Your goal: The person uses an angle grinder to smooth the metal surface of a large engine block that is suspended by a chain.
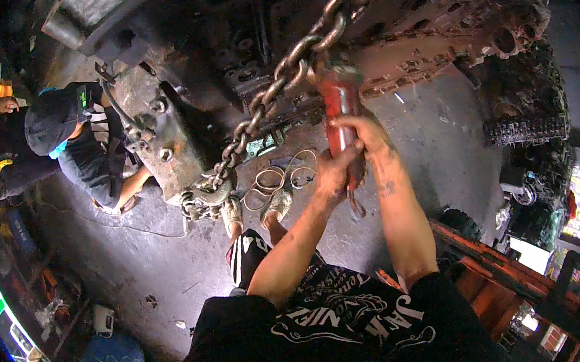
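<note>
Head cam: I see red tool (340,101) R of ctr, upper end by chain (282,81); contact unclear. Long axis approx. vert. in view, slight tilt; thick end up twd dark casting (431,42), thin end down. L hand (340,170) curled round lower body, R hand (365,133) just above, also wrapped; both closed on tool.

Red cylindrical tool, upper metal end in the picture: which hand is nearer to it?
Right: the right hand grips the red cylindrical tool below its upper metal end; the left hand grips lower.
</note>
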Demonstrator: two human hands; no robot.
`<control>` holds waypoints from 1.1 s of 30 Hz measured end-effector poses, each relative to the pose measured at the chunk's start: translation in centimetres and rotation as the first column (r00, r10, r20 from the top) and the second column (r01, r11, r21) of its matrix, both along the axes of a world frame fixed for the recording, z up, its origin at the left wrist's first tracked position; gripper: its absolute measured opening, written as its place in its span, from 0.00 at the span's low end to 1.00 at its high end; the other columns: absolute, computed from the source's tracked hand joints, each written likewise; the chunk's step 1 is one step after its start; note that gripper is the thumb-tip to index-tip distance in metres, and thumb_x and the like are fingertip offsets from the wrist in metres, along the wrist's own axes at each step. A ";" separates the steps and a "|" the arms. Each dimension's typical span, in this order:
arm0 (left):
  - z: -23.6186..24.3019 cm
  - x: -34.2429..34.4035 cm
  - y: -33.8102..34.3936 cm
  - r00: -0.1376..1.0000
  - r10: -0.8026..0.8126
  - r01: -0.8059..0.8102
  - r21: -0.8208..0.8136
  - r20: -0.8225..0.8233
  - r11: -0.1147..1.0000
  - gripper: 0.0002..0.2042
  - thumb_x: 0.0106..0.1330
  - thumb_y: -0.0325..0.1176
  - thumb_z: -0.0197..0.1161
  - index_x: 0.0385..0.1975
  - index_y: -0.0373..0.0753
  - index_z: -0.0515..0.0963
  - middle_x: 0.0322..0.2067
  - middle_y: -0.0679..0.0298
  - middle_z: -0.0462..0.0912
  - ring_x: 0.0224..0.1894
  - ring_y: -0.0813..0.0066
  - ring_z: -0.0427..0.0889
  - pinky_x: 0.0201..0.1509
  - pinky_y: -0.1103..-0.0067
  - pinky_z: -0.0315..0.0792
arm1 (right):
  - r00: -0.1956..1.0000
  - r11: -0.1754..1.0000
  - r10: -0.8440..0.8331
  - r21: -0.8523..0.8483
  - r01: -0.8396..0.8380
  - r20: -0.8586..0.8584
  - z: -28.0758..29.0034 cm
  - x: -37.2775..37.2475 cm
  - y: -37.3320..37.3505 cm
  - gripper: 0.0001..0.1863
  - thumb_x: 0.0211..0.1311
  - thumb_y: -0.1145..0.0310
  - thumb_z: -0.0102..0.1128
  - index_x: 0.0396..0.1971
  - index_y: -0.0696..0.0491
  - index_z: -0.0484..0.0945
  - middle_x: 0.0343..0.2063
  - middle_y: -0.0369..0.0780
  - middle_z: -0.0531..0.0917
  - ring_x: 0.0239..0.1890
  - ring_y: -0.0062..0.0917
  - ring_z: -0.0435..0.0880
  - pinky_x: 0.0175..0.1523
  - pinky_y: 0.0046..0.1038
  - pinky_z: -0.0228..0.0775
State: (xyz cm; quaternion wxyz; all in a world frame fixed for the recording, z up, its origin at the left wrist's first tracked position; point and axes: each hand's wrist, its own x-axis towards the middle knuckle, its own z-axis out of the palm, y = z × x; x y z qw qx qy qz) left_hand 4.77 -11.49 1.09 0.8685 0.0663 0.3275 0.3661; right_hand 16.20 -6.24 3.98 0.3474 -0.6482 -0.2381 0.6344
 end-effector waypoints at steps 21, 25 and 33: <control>2.4 5.9 3.5 0.999 0.003 0.000 -0.093 0.041 0.996 0.21 0.53 0.47 0.68 0.31 0.33 0.73 0.18 0.64 0.74 0.14 0.75 0.72 0.16 0.78 0.69 | 0.999 0.992 -0.022 0.129 0.015 0.050 0.7 6.2 3.6 0.15 0.46 0.65 0.64 0.34 0.57 0.77 0.27 0.39 0.80 0.28 0.26 0.80 0.36 0.28 0.73; 2.1 5.6 4.1 0.993 0.028 -0.012 -0.136 0.111 0.991 0.21 0.54 0.49 0.67 0.32 0.35 0.73 0.20 0.64 0.75 0.16 0.74 0.74 0.16 0.78 0.70 | 0.974 0.995 -0.026 -0.085 0.046 0.224 3.5 3.0 5.3 0.17 0.44 0.69 0.65 0.35 0.59 0.75 0.24 0.41 0.80 0.24 0.28 0.80 0.30 0.30 0.75; 2.0 6.2 4.7 0.973 0.028 0.009 -0.161 0.230 0.987 0.21 0.55 0.50 0.66 0.34 0.36 0.72 0.21 0.64 0.76 0.17 0.73 0.75 0.17 0.78 0.69 | 0.956 0.994 -0.003 -0.101 0.034 0.294 3.5 3.4 6.5 0.18 0.44 0.69 0.66 0.37 0.57 0.74 0.25 0.41 0.79 0.23 0.27 0.80 0.30 0.29 0.75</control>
